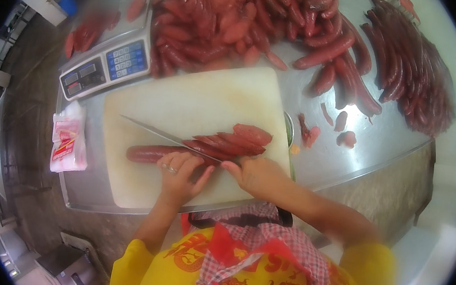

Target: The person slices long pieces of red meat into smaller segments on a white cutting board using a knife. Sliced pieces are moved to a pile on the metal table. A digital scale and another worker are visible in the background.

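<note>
My left hand (pixel 181 173) rests curled over a red sausage (pixel 144 154) lying on the white cutting board (pixel 190 103), a ring on one finger. My right hand (pixel 255 175) grips a long knife (pixel 160 133), its handle hidden in my fingers; the blade crosses the sausage diagonally and points up-left. Beyond the blade, several slanted cut pieces (pixel 252 135) lie overlapped on the board.
A steel table (pixel 359 155) holds a scale (pixel 105 69) at back left, a plastic bag pack (pixel 69 138) at left, piles of red sausages (pixel 206 25) behind the board, darker sausages (pixel 405 71) at right, and loose scraps (pixel 309 134).
</note>
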Tool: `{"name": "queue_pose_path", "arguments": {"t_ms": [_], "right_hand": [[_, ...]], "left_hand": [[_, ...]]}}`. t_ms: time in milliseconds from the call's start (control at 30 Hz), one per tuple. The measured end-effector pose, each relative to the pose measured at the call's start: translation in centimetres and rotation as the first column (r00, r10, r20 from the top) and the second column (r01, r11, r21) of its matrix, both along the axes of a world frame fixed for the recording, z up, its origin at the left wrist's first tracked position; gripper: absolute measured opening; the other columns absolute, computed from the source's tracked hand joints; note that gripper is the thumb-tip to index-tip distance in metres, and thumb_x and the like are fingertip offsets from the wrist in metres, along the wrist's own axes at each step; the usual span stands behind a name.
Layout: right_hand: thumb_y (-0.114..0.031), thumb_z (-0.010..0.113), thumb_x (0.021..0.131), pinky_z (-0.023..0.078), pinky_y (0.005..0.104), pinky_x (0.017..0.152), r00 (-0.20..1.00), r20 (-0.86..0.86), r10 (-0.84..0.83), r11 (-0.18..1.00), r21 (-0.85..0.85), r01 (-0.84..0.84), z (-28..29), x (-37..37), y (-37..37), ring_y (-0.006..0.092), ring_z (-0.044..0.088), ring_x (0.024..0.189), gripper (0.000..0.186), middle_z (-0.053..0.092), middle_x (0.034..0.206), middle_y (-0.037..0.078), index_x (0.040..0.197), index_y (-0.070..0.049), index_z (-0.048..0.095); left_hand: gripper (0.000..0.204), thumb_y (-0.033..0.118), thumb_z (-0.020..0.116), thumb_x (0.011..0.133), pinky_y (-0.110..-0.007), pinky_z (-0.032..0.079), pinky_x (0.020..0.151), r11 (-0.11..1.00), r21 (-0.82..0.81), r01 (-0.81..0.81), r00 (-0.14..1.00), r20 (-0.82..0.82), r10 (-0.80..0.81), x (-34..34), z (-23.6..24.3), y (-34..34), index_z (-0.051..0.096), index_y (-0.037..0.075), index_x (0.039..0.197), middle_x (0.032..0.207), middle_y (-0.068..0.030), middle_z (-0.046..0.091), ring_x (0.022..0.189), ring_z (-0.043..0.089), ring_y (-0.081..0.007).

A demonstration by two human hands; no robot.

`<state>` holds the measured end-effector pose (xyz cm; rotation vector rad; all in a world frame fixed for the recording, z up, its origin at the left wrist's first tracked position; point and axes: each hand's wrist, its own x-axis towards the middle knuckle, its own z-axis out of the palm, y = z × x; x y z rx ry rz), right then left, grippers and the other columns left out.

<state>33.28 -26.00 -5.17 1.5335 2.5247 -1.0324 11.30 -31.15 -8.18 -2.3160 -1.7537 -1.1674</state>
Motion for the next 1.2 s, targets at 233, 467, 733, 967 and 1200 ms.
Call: {"name": "queue_pose_path", "arguments": {"t_ms": [233,467,733,967,1200], "right_hand": [[-0.053,0.044,0.098,0.051,0.0509,0.062,0.995,0.024,-0.100,0.977,-0.189,0.103,7.7,6.3,-3.3,0.0472,0.062,0.068,0.061,0.064,0.072,0.027,0.082,0.004,0.062],[-0.053,0.043,0.098,0.053,0.0483,0.059,1.000,0.001,0.023,1.000,0.011,-0.023,1.9,0.5,-0.3,0.0432,0.064,0.062,0.066,0.062,0.062,0.025,0.070,0.003,0.063],[-0.049,0.044,0.100,0.051,0.0491,0.061,1.000,0.020,0.009,0.994,-0.113,-0.007,5.8,2.2,-1.7,0.0436,0.064,0.067,0.056,0.064,0.071,0.025,0.083,0.002,0.060],[-0.049,0.044,0.099,0.050,0.0500,0.059,0.998,0.053,0.030,0.992,-0.126,-0.023,5.6,2.9,-2.3,0.0444,0.062,0.062,0.058,0.062,0.066,0.025,0.076,0.002,0.061],[-0.053,0.041,0.099,0.052,0.0503,0.064,0.999,-0.046,0.023,0.999,-0.042,-0.025,1.3,-4.7,0.1,0.0426,0.065,0.065,0.063,0.064,0.066,0.024,0.075,0.001,0.062]], "left_hand": [[0.033,0.022,0.084,0.066,-0.038,0.037,0.082,0.999,0.016,-0.030,0.999,-0.039,0.030,-2.3,0.3,-0.1,0.064,0.013,0.092,0.095,-0.0028,0.059,0.092,0.054,-0.0253],[0.032,0.019,0.084,0.065,-0.038,0.037,0.082,0.999,-0.034,-0.032,0.996,0.079,0.034,-1.8,0.2,0.1,0.063,0.014,0.089,0.093,-0.0034,0.060,0.091,0.055,-0.0247],[0.034,0.014,0.082,0.065,-0.039,0.040,0.081,1.000,0.015,-0.013,1.000,-0.001,0.013,-3.7,0.9,-0.4,0.064,0.010,0.093,0.095,-0.0058,0.061,0.089,0.055,-0.0266],[0.031,0.014,0.081,0.067,-0.038,0.038,0.082,0.999,-0.023,-0.024,0.996,0.090,0.026,-3.7,0.4,-0.6,0.064,0.011,0.093,0.096,-0.0041,0.061,0.091,0.055,-0.0259],[0.031,0.012,0.081,0.067,-0.038,0.039,0.082,1.000,-0.018,0.001,0.999,0.035,0.000,-4.8,0.3,-0.8,0.064,0.010,0.093,0.095,-0.0055,0.061,0.090,0.055,-0.0264]]}}
